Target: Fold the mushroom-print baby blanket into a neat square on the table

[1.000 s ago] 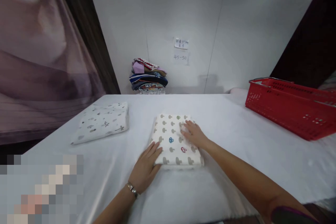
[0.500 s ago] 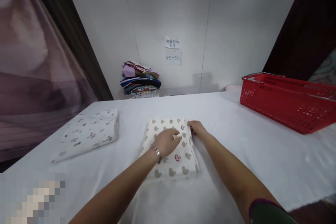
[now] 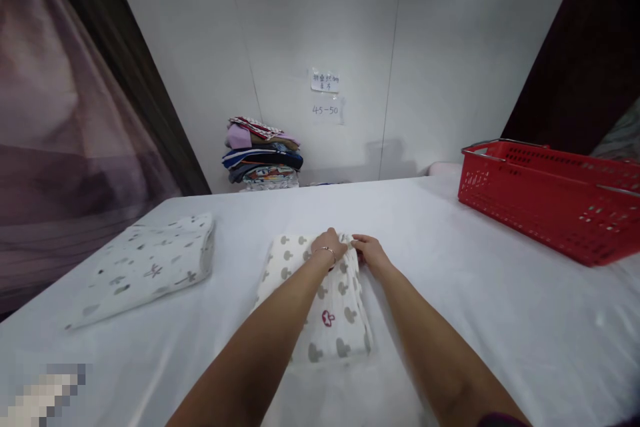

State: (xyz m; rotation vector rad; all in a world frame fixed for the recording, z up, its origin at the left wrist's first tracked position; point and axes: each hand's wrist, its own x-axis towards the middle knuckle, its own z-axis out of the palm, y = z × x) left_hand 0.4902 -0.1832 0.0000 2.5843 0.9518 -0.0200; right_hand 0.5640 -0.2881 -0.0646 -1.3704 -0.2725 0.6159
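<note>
A folded white cloth [image 3: 327, 293] with grey mushroom prints and a red one lies flat on the white-covered table. Over its far edge, near the far right corner, my left hand [image 3: 330, 245] has its fingers closed on the fabric. A thin bracelet circles that wrist. My right hand [image 3: 371, 255] grips the cloth's right edge by the same corner, its fingertips close to the left hand. Between the hands the fabric is slightly ruffled. Part of the cloth is covered by my left forearm.
Another folded white cloth [image 3: 150, 267] with leaf-like prints lies to the left. A red plastic basket [image 3: 540, 203] with metal handles stands at the right. Several folded fabrics are stacked [image 3: 263, 153] against the wall, beside paper signs [image 3: 327, 109].
My left hand has moved from the middle of the mushroom-print cloth to its far right corner and closed there. My right hand has stayed at the right edge.
</note>
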